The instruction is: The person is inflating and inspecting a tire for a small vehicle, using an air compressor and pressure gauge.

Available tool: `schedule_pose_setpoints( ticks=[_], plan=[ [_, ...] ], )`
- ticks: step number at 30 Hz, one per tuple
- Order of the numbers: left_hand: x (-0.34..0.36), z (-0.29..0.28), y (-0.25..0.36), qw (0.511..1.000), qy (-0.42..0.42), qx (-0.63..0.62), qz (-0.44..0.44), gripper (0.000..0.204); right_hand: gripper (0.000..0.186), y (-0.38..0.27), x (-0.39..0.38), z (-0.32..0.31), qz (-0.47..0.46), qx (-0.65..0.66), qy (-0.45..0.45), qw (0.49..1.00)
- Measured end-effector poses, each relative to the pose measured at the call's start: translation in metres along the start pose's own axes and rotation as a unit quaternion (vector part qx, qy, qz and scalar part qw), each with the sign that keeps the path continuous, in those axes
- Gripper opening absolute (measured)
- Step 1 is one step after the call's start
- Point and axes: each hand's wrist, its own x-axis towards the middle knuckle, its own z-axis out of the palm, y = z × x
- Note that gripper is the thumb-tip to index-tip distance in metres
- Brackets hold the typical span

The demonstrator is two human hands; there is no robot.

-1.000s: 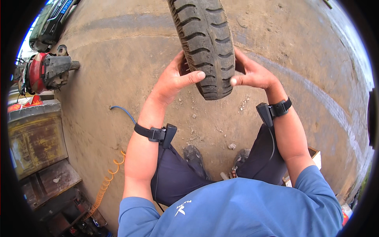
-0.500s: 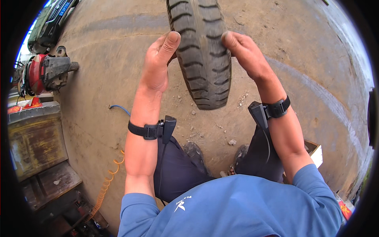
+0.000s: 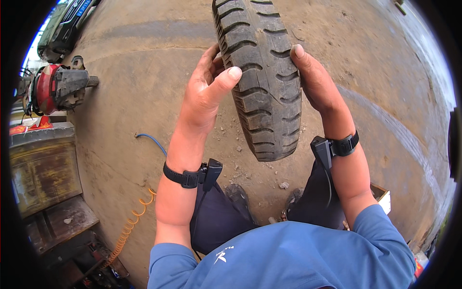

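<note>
Between my two hands is a worn black rubber tire (image 3: 267, 82), its grooved tread turned up toward me and its top running out of the picture. My left hand (image 3: 211, 86) grips the tire's left side, thumb on the tread's edge and fingers behind the sidewall. On the other side my right hand (image 3: 313, 77) holds it, with the thumb at the tread's edge and the other fingers hidden behind the tire. A fine crack line shows along the middle of the tread. The tire's near end hangs above the ground in front of my feet.
At left stand a red and black motor vehicle part (image 3: 57, 89) with a wheel and a worn wooden cabinet (image 3: 45, 166). A coiled orange air hose (image 3: 126, 233) and a blue hose (image 3: 153, 140) lie nearby. A dark car (image 3: 65, 29) is parked far left. Small stones (image 3: 284, 185) dot the ground.
The tire has come nearer to me and a little to the right, with both hands moving along with it. The left thumb now lies lower on the tread's edge.
</note>
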Motion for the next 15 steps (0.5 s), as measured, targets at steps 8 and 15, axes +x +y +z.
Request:
schedule_pose_setpoints(
  ticks=[8, 15],
  plan=[
    [0.0022, -0.0047, -0.0001, 1.0, -0.007, 0.014, 0.001, 0.097, 0.071, -0.0013, 0.002, 0.0008, -0.008, 0.009, -0.013, 1.0],
    [-0.0014, -0.0067, 0.0007, 1.0, 0.006, -0.005, -0.009, 0.094, 0.067, -0.0026, 0.0031, 0.0071, -0.014, 0.026, -0.027, 0.999]
  ],
)
